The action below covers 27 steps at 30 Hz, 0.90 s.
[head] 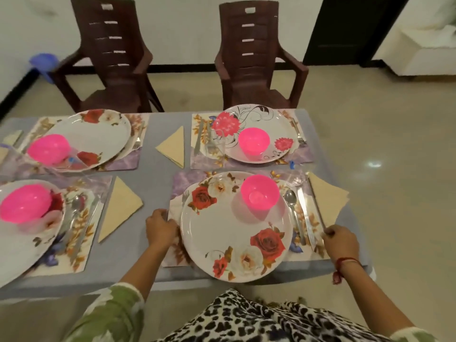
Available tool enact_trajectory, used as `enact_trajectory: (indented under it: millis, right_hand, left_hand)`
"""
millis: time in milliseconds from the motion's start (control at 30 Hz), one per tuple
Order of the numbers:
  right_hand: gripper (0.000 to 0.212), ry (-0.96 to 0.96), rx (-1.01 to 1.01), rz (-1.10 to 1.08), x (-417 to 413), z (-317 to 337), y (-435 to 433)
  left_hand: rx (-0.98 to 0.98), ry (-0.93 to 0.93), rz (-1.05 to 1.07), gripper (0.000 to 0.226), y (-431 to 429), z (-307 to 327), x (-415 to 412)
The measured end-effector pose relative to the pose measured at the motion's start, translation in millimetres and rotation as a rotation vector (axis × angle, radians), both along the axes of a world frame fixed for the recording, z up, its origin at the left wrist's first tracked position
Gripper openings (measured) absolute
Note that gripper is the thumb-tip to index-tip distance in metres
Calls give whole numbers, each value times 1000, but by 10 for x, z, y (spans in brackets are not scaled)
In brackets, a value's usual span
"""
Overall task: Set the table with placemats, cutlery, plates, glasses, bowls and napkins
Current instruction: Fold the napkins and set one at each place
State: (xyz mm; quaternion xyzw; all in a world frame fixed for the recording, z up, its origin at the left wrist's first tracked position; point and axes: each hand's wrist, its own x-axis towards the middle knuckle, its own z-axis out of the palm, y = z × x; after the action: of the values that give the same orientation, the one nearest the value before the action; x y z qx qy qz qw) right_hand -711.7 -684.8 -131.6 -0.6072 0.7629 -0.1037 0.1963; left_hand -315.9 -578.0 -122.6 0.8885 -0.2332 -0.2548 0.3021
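The near right setting has a floral placemat (312,253) under a rose-patterned plate (222,233) that carries a pink bowl (260,192). A fork (185,195) lies at the plate's left; a spoon (292,206) and a knife (306,218) lie at its right. A beige folded napkin (328,198) sits at the mat's right edge. My left hand (160,227) grips the placemat's left edge. My right hand (341,241) pinches the mat's right edge near the napkin's tip. A clear glass (294,177) stands at the mat's far right.
Three more settings with plates, pink bowls, cutlery and napkins fill the grey table (158,178). Two brown plastic chairs (256,60) stand at the far side. The near plate overhangs the table's front edge. Tiled floor lies to the right.
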Motion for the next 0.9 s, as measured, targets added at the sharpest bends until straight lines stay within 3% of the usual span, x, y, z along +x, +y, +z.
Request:
enact_trajectory:
  millis: [233,600,733,900]
  right_hand:
    - [12,-63,71,69,-30,66,-5]
    - [13,-90,-7,62,16,50,118]
    - [25,-152,-122,65,137,98,165]
    - [29,-214,-86,122,416,133,188]
  left_hand:
    - [85,-34,12,25,90,40,64]
    - [41,-9,-45,21,189,-45,230]
    - [-42,-86,-49,30,128,-8,376]
    - [-188,-9,-140,26,-188,59,431]
